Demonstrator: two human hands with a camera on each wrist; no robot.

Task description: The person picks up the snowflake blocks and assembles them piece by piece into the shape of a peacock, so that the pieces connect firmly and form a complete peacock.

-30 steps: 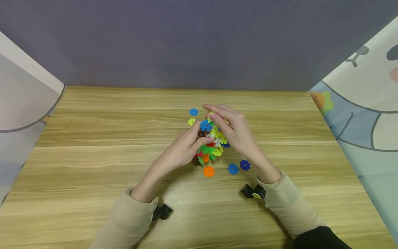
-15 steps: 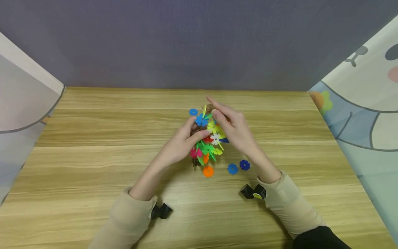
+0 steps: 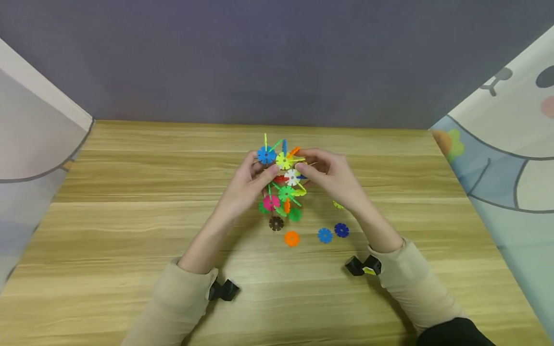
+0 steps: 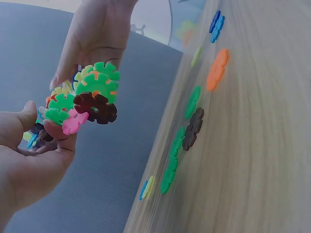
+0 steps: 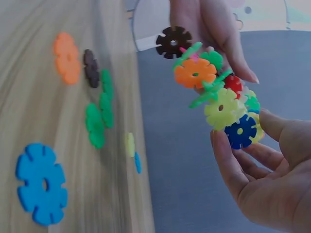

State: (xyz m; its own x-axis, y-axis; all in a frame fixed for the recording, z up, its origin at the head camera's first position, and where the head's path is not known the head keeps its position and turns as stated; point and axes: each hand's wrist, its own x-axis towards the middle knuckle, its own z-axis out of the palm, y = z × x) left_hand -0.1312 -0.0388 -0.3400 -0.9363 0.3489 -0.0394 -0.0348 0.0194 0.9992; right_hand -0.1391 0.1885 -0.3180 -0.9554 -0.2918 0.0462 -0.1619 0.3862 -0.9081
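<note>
A cluster of interlocking snowflake discs [image 3: 284,161] in many colours is held up off the table between both hands. My left hand [image 3: 242,190] grips its left side, with the thumb in front and the fingers partly hidden behind. On the other side, my right hand [image 3: 337,180] pinches the cluster near a white disc [image 3: 292,178]. The right wrist view shows that thumb and fingers around a dark blue disc [image 5: 241,131] and a yellow disc [image 5: 224,108]. A brown disc [image 4: 95,108] and a pink disc [image 4: 75,121] hang at the cluster's lower end.
Loose discs lie flat on the wooden table [image 3: 130,216]: an orange disc [image 3: 292,239], a brown disc [image 3: 276,223], a light blue disc [image 3: 325,235], a dark blue disc [image 3: 341,230] and several green ones [image 4: 177,141]. A grey panel [image 3: 259,62] stands behind the table.
Both hands have lifted the cluster up and away from the body, and its discs now spread more openly. Loose brown and green discs beneath it have come into sight.
</note>
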